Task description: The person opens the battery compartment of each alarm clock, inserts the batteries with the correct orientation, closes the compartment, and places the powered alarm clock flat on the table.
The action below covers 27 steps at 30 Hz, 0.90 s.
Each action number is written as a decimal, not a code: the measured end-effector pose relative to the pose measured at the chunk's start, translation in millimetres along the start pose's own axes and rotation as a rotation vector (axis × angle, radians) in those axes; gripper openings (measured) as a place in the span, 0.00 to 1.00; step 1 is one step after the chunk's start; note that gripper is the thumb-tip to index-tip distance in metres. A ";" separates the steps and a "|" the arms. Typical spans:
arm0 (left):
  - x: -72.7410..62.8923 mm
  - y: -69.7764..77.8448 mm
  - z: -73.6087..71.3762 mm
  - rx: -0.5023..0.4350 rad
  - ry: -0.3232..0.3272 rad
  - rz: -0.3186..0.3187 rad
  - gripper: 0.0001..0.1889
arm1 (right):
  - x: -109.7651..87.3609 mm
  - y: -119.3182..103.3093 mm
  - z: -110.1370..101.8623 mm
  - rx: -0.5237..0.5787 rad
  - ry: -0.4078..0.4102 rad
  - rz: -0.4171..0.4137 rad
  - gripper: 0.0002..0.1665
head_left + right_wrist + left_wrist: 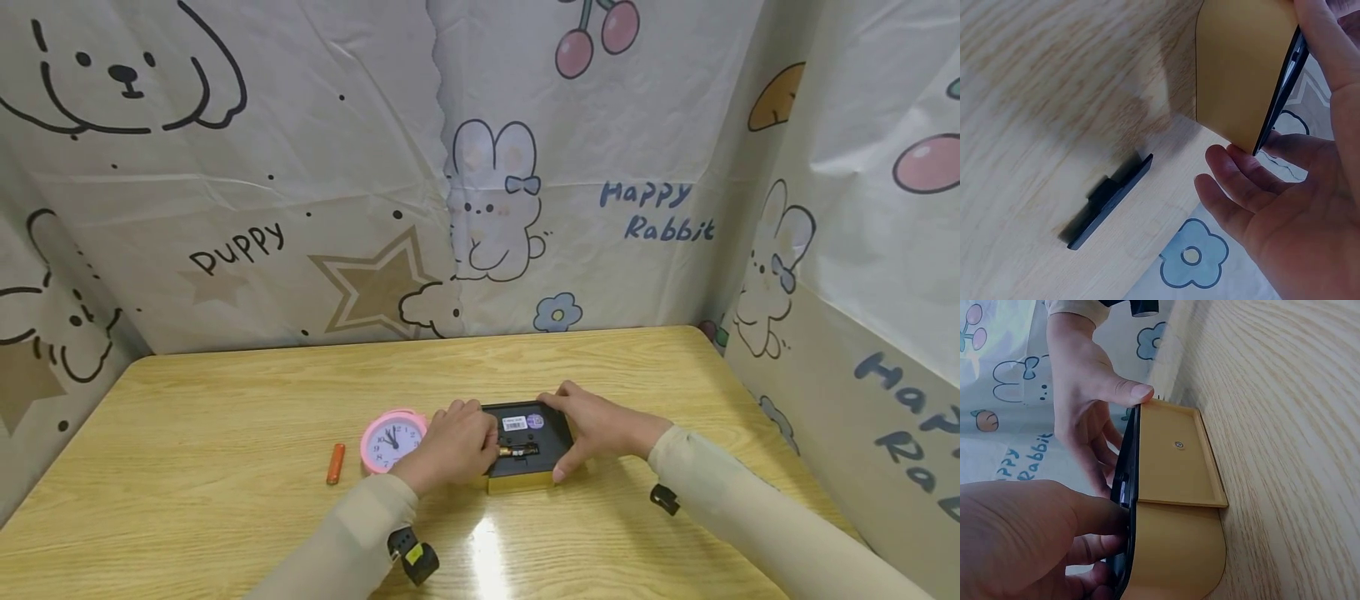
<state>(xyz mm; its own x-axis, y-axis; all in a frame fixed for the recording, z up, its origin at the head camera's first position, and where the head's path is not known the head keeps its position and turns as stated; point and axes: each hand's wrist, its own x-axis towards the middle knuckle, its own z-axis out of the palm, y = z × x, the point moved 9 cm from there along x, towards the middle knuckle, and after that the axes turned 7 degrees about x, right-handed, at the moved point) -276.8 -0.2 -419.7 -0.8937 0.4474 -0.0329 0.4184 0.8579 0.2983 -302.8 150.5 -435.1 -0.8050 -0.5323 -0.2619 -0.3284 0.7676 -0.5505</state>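
On the table (225,442), the right hand (597,427) grips the black-backed box (534,435); the left hand (455,443) bends over it (hold unclear).

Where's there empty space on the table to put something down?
Left of the orange battery, the table is bare; so is the strip between the pink clock and the patterned cloth behind. The middle is crowded: clock, left hand, black-and-gold box and right hand bunch together, with a black piece lying nearby.

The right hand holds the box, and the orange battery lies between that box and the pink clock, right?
Not between: the head view shows the orange battery to the left of the pink clock, away from the box that the right hand holds.
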 end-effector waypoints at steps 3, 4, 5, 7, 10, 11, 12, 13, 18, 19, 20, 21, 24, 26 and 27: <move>0.0 -0.6 0.0 -0.005 -0.002 -0.016 0.16 | 0.3 -1.2 -0.2 0.001 0.000 0.000 0.72; -0.1 -0.7 0.0 -0.006 -0.003 -0.021 0.16 | 0.4 -1.5 -0.2 0.001 -0.001 0.000 0.72; 0.0 -1.0 0.1 -0.008 -0.003 -0.024 0.16 | 0.4 -1.5 -0.3 -0.001 0.000 0.005 0.72; -0.2 -1.1 -0.1 -0.010 -0.002 -0.030 0.16 | 0.5 -1.0 -0.3 -0.008 0.000 0.016 0.72; -0.6 -1.2 -0.3 -0.017 0.002 -0.034 0.16 | 0.4 -1.3 0.0 -0.014 -0.001 0.019 0.73; -0.8 -1.3 -0.4 -0.020 0.004 -0.035 0.16 | 0.4 -1.5 0.1 -0.013 -0.002 0.021 0.73; -1.1 -1.3 -0.6 -0.022 0.004 -0.036 0.16 | 0.3 -2.0 0.2 -0.013 -0.003 0.017 0.73; -1.2 -1.4 -0.5 -0.025 0.004 -0.039 0.16 | 0.0 -2.8 0.4 -0.011 -0.005 0.011 0.73; -1.7 -1.4 -1.2 -0.026 0.006 -0.044 0.16 | -0.5 -3.7 0.0 -0.014 -0.001 -0.003 0.73; -1.8 -1.2 -1.3 -0.026 0.006 -0.044 0.16 | -0.5 -3.6 -0.2 -0.015 0.000 -0.003 0.73; -1.8 -1.1 -1.4 -0.026 0.007 -0.044 0.17 | -0.5 -3.1 -0.2 -0.017 0.001 -0.002 0.73; -1.8 -1.0 -1.3 -0.027 0.007 -0.044 0.17 | -0.4 -2.7 -0.2 -0.018 0.001 -0.001 0.73; -1.8 -1.2 -0.9 -0.028 0.007 -0.049 0.17 | -0.3 -2.7 0.0 -0.013 0.001 -0.002 0.73; -1.8 -1.4 -0.3 -0.027 0.006 -0.052 0.17 | -0.2 -2.8 0.5 -0.010 -0.002 0.000 0.73; -1.8 -1.5 0.1 -0.026 0.005 -0.053 0.17 | -0.3 -3.0 0.6 -0.008 -0.003 0.000 0.73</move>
<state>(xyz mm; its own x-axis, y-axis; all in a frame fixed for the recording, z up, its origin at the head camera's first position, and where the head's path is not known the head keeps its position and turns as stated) -275.9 -2.3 -420.2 -0.9155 0.3999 -0.0450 0.3658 0.8735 0.3212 -301.3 148.2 -433.9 -0.8035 -0.5332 -0.2647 -0.3320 0.7705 -0.5442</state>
